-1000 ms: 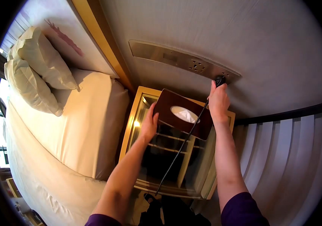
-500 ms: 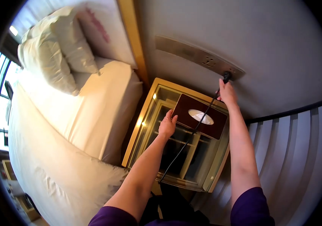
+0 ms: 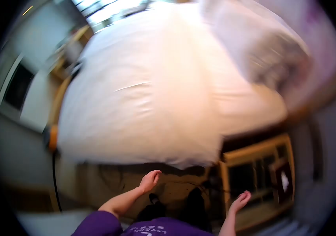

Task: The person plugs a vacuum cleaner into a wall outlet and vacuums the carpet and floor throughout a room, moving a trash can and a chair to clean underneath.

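Here, two hands [image 3: 149, 182] [image 3: 240, 201] (one bed [image 3: 148, 90]).

A wide bed [image 3: 148, 90] with smooth, pale bedding, lightly creased near its middle, fills most of the blurred view; a pale pillow [image 3: 266, 51], shadowed at one end, lies on it at the upper right. Beside the bed, at lower right, a wood-framed nightstand [image 3: 254, 148] with a dark, glassy top holds a dark brown tissue box [image 3: 281, 183], white tissue showing in its opening. Two dark-shod feet [image 3: 154, 198] stand on the tan floor [image 3: 175, 188] below the bed
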Motion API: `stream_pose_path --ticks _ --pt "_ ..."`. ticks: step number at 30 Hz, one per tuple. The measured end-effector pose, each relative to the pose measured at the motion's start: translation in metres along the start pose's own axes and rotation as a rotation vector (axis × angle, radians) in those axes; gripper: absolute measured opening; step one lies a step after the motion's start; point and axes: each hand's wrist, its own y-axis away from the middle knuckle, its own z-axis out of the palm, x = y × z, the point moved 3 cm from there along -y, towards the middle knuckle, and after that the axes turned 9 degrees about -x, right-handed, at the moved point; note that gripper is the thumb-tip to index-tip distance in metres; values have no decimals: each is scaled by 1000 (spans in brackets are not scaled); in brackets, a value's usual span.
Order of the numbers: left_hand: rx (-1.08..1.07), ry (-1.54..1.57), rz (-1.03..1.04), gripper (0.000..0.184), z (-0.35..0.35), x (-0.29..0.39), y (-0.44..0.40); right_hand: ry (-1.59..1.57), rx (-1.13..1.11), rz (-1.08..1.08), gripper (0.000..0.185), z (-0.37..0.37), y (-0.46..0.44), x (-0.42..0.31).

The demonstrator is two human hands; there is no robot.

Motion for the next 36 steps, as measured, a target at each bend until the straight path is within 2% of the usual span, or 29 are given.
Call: stream_pose_path --ticks 1,3,4,5,7,9,11,12,13,15,17,19,21,23,24,25,27,29,31,33,35,36 --pt "49 -23 -147 23 -21 -42 40 -101 -419 96 22 41 17 -22" --pt "123 27 -429 26 -44 -129 126 -38 -1156 -7 21 122 74 -72" --pt "136 92 -551 28 -45 -174 170 33 -1332 42 22 154 109 -79" --pt "131 158 -654 30 -42 -218 215 120 -1480 100 22 177 147 -83" --pt "258 295 -709 31 -16 -306 299 494 -1454 -305 27 229 206 -54" --pt "247 444 -937 29 0 -357 374 694 -1477 -562 32 269 289 -98" --pt "211 449 -1006 28 30 -385 435 766 -1631 -652 26 302 369 -129" --pt "212 486 -992 27 34 -401 459 742 -1809 -698 27 325 412 -153" --pt "327 562 -970 25 40 -410 480 708 -1990 -727 27 342 451 -171" --pt "491 784 -961 22 28 -418 517 693 -2099 -807 25 382 510 -192" --pt "669 842 -937 22 24 -443 532 703 -2019 -975 22 431 550 -210" --pt "740 975 -1027 22 2 -464 541 548 -1938 -1131 21 472 592 -235" --pt "922 1126 -937 23 -14 -490 539 595 -2017 -1058 22 516 618 -233" --pt "1080 1088 -890 23 -35 -510 536 761 -2147 -998 22 551 643 -230" --pt "1053 1153 -842 24 -55 -515 539 953 -2144 -1045 24 567 658 -232" --pt "1025 1204 -791 25 -78 -520 544 948 -2157 -1243 25 582 678 -237" --pt "865 1215 -779 24 -116 -542 560 1133 -2158 -1257 24 620 720 -240" --pt "831 1200 -823 25 -141 -573 587 1067 -2163 -1383 21 678 770 -234" --pt "951 1238 -923 25 -159 -605 627 1019 -2164 -1515 20 721 832 -240" --pt "1071 1297 -963 25 -161 -635 668 1162 -2105 -1324 19 760 897 -268" --pt "1297 1436 -943 25 -164 -667 703 604 -2244 -1298 18 790 963 -307" --pt "1378 1501 -991 26 -170 -677 716 616 -2282 -1222 18 810 991 -319"
